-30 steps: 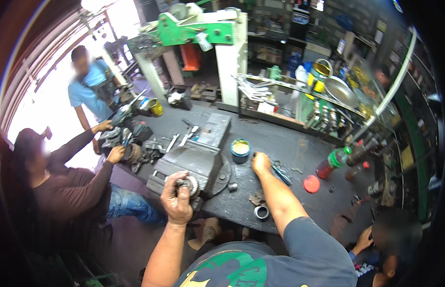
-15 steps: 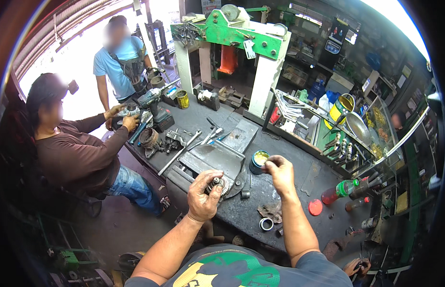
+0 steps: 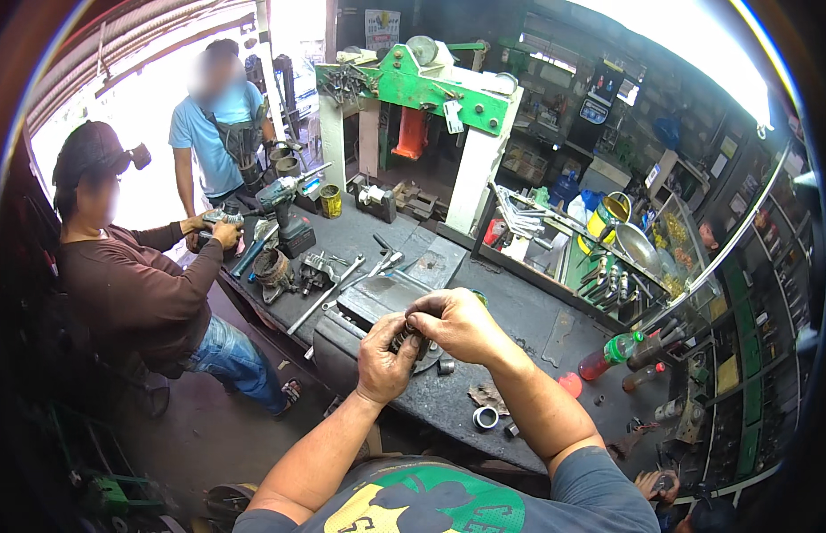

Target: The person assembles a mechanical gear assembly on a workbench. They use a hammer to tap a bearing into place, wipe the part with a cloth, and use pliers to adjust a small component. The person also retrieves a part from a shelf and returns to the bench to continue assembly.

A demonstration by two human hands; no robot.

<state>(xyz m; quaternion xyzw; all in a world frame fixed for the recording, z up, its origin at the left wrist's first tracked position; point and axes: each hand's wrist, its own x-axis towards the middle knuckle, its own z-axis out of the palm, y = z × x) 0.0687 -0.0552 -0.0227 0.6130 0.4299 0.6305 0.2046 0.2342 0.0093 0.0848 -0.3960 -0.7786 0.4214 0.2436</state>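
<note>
My left hand point(image 3: 383, 366) is wrapped round a dark metal gear point(image 3: 411, 338) with a short shaft end, held above the bench vise point(image 3: 377, 298). My right hand point(image 3: 457, 327) is closed in a pinch at the top of this gear, fingertips against it. Whatever lies between those fingertips is hidden. Behind the right wrist, a tub point(image 3: 480, 298) of pale grease is mostly covered. A small dark metal bushing point(image 3: 446, 366) stands on the bench just beside the gear. Nearer to me lie a metal ring point(image 3: 486, 417) and a crumpled rag point(image 3: 489, 396).
At the left, two co-workers point(image 3: 128, 258) point(image 3: 219, 133) stand by the bench, one handling a metal part point(image 3: 222, 216). A cordless impact wrench point(image 3: 287, 209) and spanners point(image 3: 333, 293) lie on the bench. Rightward are a red lid point(image 3: 569, 384), bottles point(image 3: 612, 354), a tool tray point(image 3: 555, 235); behind, a green press point(image 3: 430, 89).
My right hand has moved left from the grease tub to the gear in my left hand, and now covers part of it. The view has shifted slightly.
</note>
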